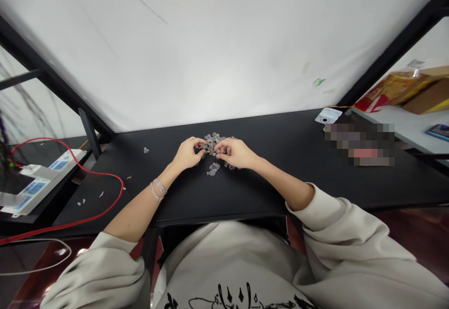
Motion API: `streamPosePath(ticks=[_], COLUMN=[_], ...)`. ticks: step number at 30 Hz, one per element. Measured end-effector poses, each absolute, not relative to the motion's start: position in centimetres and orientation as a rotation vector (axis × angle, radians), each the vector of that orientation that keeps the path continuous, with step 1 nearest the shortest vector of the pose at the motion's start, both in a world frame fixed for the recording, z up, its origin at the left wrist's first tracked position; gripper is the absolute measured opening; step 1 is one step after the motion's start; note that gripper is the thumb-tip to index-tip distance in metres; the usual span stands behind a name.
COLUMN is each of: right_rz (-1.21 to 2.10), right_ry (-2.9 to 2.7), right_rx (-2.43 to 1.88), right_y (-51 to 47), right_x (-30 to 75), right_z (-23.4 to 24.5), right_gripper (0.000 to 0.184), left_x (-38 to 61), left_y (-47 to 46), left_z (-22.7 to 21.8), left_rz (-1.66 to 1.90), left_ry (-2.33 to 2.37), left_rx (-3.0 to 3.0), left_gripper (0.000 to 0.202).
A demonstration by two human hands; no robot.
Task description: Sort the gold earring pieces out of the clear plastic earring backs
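Note:
A small heap of clear little parts (212,141) lies on the black table (280,159), near its far edge. My left hand (187,153) reaches into the heap from the left, fingers pinched together on one of the small pieces. My right hand (235,153) meets it from the right, its fingers also pinched on a tiny piece. The fingertips of both hands almost touch above the pile. A few clear pieces (213,169) lie just in front of the hands. What exactly each pinch holds is too small to make out.
One stray clear piece (146,150) lies left of the heap. A red cable (105,178) loops over the table's left edge beside a white power strip (38,185). A small white device (328,115) sits at the far right; boxes (421,89) stand on a neighbouring table.

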State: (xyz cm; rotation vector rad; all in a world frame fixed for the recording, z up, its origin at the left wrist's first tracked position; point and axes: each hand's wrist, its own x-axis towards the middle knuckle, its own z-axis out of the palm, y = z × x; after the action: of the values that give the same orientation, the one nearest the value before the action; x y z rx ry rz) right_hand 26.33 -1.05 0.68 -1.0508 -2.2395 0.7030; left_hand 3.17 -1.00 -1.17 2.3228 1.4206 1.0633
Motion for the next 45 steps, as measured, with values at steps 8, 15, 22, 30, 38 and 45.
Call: streamPosePath(ticks=[8,15,22,30,38,45], right_rz=[0.869,0.782,0.735,0.762,0.715,0.737], right_ry=[-2.449,-2.611,-2.463,-2.427,-2.432,-2.010], right_rx=[-0.835,-0.767,-0.823,-0.797,-0.863,-0.945], right_y=[-2.1,-2.5,-2.4,-2.1,-2.3,-1.5], right_x=[26.0,26.1,25.9,25.9,25.5,25.5], right_z=[0.9,1.2,1.3,0.7,0.7,0.2], right_gripper=[0.024,0.031,0.014,0.023,0.011,0.023], left_x=[2.1,2.7,2.9,3.8,4.0,4.4], left_y=[0.0,-0.4,-0.6,-1.4,-1.5,-1.8], left_z=[-2.2,-2.0,-1.5,-1.1,-1.1,-0.8], left_rz=[0.970,1.004,1.164,1.305,1.354,1.395], left_ry=[1.466,1.336,1.207,0.979,0.935,0.852], left_rx=[2.311,2.261,2.160,2.039,1.936,1.880], left_gripper=[0.025,0.032,0.038,0.036,0.031,0.026])
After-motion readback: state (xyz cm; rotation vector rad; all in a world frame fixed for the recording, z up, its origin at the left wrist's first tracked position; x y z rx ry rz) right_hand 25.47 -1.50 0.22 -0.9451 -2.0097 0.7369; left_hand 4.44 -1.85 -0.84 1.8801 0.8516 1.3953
